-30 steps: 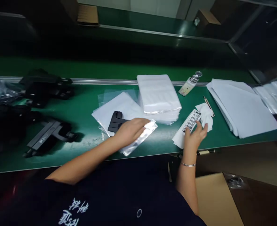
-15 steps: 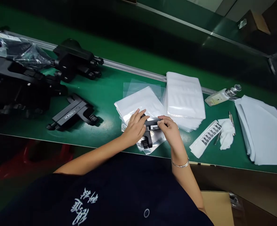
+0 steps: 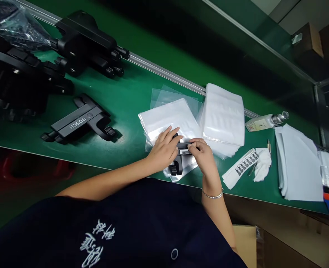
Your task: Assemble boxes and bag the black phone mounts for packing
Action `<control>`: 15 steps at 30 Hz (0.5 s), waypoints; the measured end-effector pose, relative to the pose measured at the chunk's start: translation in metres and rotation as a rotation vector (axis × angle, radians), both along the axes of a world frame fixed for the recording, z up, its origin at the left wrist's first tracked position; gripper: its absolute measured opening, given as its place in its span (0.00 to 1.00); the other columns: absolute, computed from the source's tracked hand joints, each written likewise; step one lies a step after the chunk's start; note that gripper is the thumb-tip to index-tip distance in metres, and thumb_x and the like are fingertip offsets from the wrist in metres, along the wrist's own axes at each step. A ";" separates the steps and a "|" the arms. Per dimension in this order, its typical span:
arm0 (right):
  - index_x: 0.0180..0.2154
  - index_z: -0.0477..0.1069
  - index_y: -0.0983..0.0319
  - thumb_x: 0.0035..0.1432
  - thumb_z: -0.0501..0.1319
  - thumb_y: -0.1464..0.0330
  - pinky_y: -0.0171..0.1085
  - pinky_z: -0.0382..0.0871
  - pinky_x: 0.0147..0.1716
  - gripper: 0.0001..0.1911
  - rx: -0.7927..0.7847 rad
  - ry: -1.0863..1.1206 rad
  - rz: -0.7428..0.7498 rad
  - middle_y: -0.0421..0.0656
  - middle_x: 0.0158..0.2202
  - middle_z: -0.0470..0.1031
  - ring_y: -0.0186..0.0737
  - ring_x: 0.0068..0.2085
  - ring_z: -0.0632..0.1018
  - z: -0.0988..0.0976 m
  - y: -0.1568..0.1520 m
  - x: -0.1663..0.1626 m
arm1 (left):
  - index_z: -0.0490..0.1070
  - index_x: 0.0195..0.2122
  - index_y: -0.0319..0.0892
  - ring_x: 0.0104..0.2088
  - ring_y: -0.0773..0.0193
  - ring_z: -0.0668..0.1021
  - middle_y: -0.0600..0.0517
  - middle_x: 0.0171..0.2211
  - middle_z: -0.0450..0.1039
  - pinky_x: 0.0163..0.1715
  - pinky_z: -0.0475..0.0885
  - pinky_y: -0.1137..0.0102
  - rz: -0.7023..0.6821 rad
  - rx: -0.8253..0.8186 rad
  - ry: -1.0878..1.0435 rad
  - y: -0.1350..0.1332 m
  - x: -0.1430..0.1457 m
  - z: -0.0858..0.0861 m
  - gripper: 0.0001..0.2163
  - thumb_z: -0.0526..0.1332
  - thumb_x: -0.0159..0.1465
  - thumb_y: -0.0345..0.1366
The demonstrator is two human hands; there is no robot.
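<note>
A small black plastic bracket [image 3: 178, 158] lies on a clear plastic bag [image 3: 181, 169] near the front edge of the green bench [image 3: 131, 100]. My left hand [image 3: 164, 149] rests on the bracket's left side, fingers spread over it. My right hand [image 3: 202, 154] pinches at the bracket's top bar, fingertips pressing a small label onto it. Under and behind the bag is a stack of white sheets [image 3: 170, 119]. A strip of barcode labels [image 3: 241, 167] lies to the right beside a white cloth [image 3: 263, 163].
A second black Bosch bracket [image 3: 77, 123] lies at left, with larger black parts [image 3: 89, 41] and a bagged part [image 3: 10, 22] behind it. A pile of white bags [image 3: 223, 113], a small bottle [image 3: 265, 121] and more white sheets [image 3: 298, 167] are at right. A cardboard box [image 3: 246, 245] sits below.
My right hand left the label strip and came to the bracket, where both hands now meet. The view has swung left and tilted; the hands have hardly moved in the last half second.
</note>
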State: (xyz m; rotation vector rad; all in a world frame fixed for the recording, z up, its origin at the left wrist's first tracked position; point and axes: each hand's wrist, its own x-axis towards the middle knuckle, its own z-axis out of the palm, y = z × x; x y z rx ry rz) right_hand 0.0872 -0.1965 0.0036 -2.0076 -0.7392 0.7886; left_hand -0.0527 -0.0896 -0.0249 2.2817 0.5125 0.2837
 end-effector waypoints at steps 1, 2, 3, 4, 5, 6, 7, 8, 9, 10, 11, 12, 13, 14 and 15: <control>0.21 0.67 0.60 0.52 0.60 0.64 0.46 0.59 0.52 0.11 -0.003 -0.001 0.001 0.46 0.42 0.72 0.47 0.49 0.72 0.000 0.000 0.000 | 0.62 0.58 0.38 0.69 0.45 0.47 0.41 0.68 0.50 0.65 0.51 0.45 0.000 0.000 -0.002 0.000 0.000 0.000 0.20 0.48 0.66 0.28; 0.21 0.67 0.60 0.53 0.60 0.64 0.46 0.59 0.52 0.11 -0.004 -0.004 0.001 0.46 0.42 0.72 0.47 0.49 0.72 0.001 0.000 0.000 | 0.62 0.58 0.38 0.69 0.45 0.47 0.41 0.68 0.50 0.65 0.51 0.44 -0.001 0.000 -0.004 0.000 0.000 0.000 0.20 0.48 0.65 0.28; 0.21 0.67 0.60 0.53 0.60 0.64 0.46 0.59 0.52 0.11 -0.005 -0.006 0.001 0.45 0.42 0.72 0.47 0.49 0.72 0.001 0.000 -0.001 | 0.62 0.58 0.38 0.69 0.45 0.47 0.40 0.68 0.50 0.64 0.52 0.44 -0.001 0.000 -0.006 0.001 0.000 -0.001 0.20 0.48 0.65 0.28; 0.21 0.67 0.60 0.53 0.60 0.64 0.46 0.59 0.52 0.11 -0.006 -0.009 0.001 0.45 0.42 0.72 0.47 0.49 0.72 0.001 0.000 -0.001 | 0.62 0.58 0.38 0.69 0.45 0.47 0.41 0.68 0.50 0.64 0.52 0.44 0.000 0.000 -0.009 0.001 0.000 -0.001 0.20 0.48 0.65 0.28; 0.21 0.67 0.60 0.53 0.60 0.65 0.46 0.60 0.52 0.11 -0.008 -0.012 0.002 0.45 0.42 0.72 0.47 0.49 0.72 0.002 0.000 -0.001 | 0.62 0.58 0.39 0.69 0.45 0.47 0.41 0.68 0.51 0.64 0.52 0.45 0.001 -0.001 -0.013 0.001 0.000 -0.001 0.20 0.48 0.65 0.28; 0.21 0.67 0.60 0.53 0.60 0.65 0.46 0.60 0.52 0.11 -0.010 -0.015 0.004 0.45 0.42 0.72 0.47 0.49 0.72 0.002 0.000 -0.001 | 0.62 0.58 0.40 0.69 0.45 0.48 0.41 0.68 0.51 0.64 0.52 0.45 0.003 -0.003 -0.017 0.001 0.000 -0.001 0.20 0.49 0.65 0.28; 0.21 0.67 0.60 0.53 0.60 0.64 0.46 0.60 0.52 0.11 -0.011 -0.019 0.006 0.45 0.41 0.72 0.46 0.49 0.72 0.002 0.000 -0.001 | 0.62 0.58 0.40 0.69 0.46 0.48 0.42 0.68 0.51 0.65 0.52 0.45 0.004 -0.006 -0.021 0.001 0.000 -0.001 0.20 0.49 0.65 0.28; 0.21 0.67 0.60 0.53 0.60 0.64 0.46 0.60 0.52 0.11 -0.011 -0.023 0.008 0.45 0.41 0.72 0.46 0.49 0.72 0.001 0.000 -0.001 | 0.62 0.58 0.41 0.69 0.46 0.48 0.42 0.68 0.51 0.65 0.52 0.45 0.005 -0.008 -0.021 0.001 0.000 -0.001 0.20 0.49 0.65 0.28; 0.20 0.66 0.59 0.52 0.60 0.64 0.46 0.60 0.53 0.11 -0.010 -0.027 0.010 0.45 0.41 0.72 0.46 0.49 0.72 0.001 0.000 -0.001 | 0.61 0.58 0.41 0.69 0.46 0.48 0.42 0.68 0.51 0.65 0.52 0.45 0.006 -0.009 -0.019 0.001 0.000 -0.001 0.20 0.49 0.65 0.28; 0.20 0.66 0.59 0.52 0.60 0.64 0.46 0.59 0.53 0.11 -0.008 -0.030 0.009 0.45 0.41 0.72 0.46 0.49 0.72 0.001 0.001 -0.001 | 0.61 0.58 0.40 0.69 0.46 0.48 0.42 0.68 0.51 0.65 0.52 0.45 0.006 -0.009 -0.015 0.001 0.000 0.000 0.20 0.49 0.65 0.28; 0.20 0.66 0.59 0.52 0.60 0.64 0.47 0.59 0.53 0.11 -0.006 -0.031 0.008 0.45 0.41 0.72 0.46 0.49 0.72 0.001 0.000 -0.001 | 0.61 0.58 0.40 0.69 0.45 0.48 0.42 0.68 0.51 0.65 0.52 0.45 0.005 -0.006 -0.011 0.001 0.000 0.000 0.20 0.48 0.65 0.29; 0.20 0.66 0.59 0.52 0.60 0.64 0.47 0.59 0.53 0.11 -0.004 -0.030 0.008 0.45 0.41 0.72 0.46 0.49 0.72 0.000 0.000 -0.001 | 0.61 0.58 0.39 0.69 0.45 0.48 0.41 0.68 0.51 0.65 0.52 0.45 0.004 -0.004 -0.007 0.001 0.000 0.000 0.20 0.48 0.65 0.29; 0.20 0.66 0.59 0.52 0.60 0.64 0.47 0.59 0.53 0.12 -0.002 -0.028 0.007 0.45 0.41 0.72 0.46 0.49 0.72 0.000 0.000 -0.001 | 0.61 0.58 0.39 0.69 0.45 0.48 0.41 0.68 0.50 0.65 0.52 0.45 0.004 -0.001 -0.006 0.001 0.000 -0.001 0.20 0.48 0.65 0.29; 0.20 0.66 0.59 0.52 0.60 0.64 0.47 0.60 0.53 0.12 0.001 -0.024 0.008 0.45 0.41 0.72 0.46 0.49 0.72 0.000 0.000 -0.001 | 0.61 0.58 0.39 0.69 0.45 0.48 0.41 0.68 0.50 0.65 0.52 0.45 0.003 0.001 -0.006 0.001 0.000 -0.001 0.20 0.48 0.65 0.29; 0.20 0.66 0.59 0.52 0.60 0.63 0.47 0.60 0.53 0.12 0.003 -0.020 0.008 0.45 0.40 0.72 0.46 0.49 0.72 0.000 0.000 0.000 | 0.61 0.58 0.40 0.69 0.45 0.48 0.41 0.68 0.50 0.65 0.52 0.45 0.003 0.001 -0.008 0.001 0.000 -0.001 0.20 0.48 0.66 0.29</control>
